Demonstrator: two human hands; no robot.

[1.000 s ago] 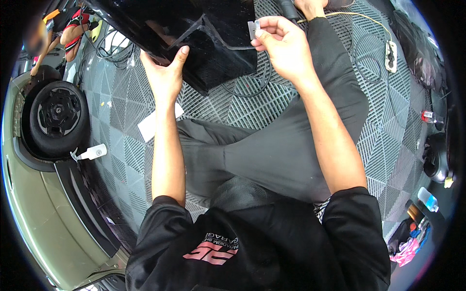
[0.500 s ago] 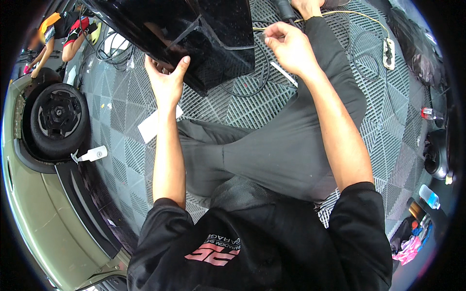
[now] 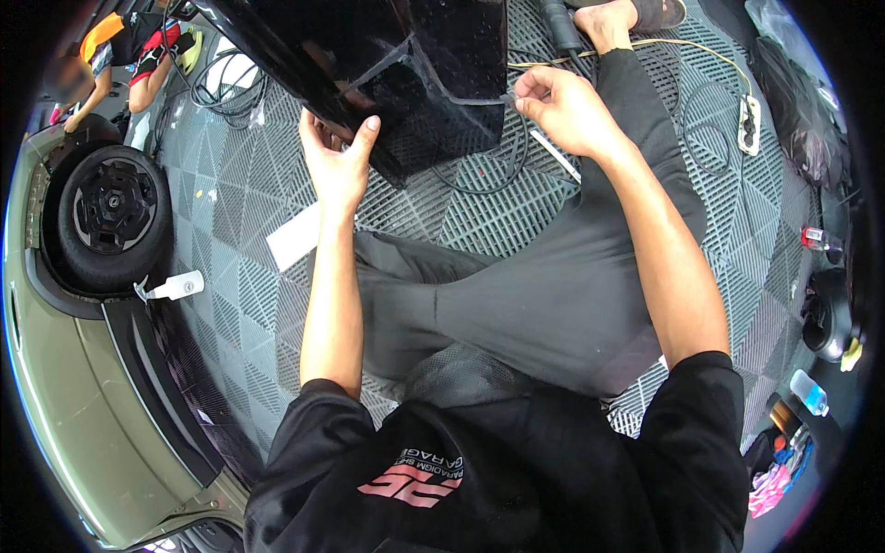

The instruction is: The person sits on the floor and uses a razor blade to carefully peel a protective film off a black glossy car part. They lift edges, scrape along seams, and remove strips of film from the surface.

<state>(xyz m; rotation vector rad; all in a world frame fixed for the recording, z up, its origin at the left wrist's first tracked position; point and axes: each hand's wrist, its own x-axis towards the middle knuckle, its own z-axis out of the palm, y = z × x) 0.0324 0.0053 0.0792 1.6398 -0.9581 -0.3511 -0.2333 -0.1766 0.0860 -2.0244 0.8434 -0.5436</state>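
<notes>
A glossy black panel (image 3: pixel 442 64), which looks like a car body part, stands in front of me and runs out at the top of the view. A greyish strip or film edge (image 3: pixel 452 96) crosses its face in a bent line and reaches its right edge. My left hand (image 3: pixel 338 166) grips the panel's near left edge, thumb on the face side and fingers curled behind. Just off the right edge, my right hand (image 3: pixel 567 109) is closed in a pinch. What lies between its fingertips is too small to make out.
A green car body with a wheel (image 3: pixel 114 205) stands left, a white spray bottle (image 3: pixel 175 287) beside it. A white sheet (image 3: pixel 293 238) lies by my left forearm. Cables, a dark cylindrical tool (image 3: pixel 559 26) and a power strip (image 3: pixel 749 126) lie ahead and right. Another person (image 3: pixel 129 55) crouches far left.
My right hand has come closer to the panel's right edge, fingers pinched. The left hand keeps its grip. The whole view has shifted slightly.
</notes>
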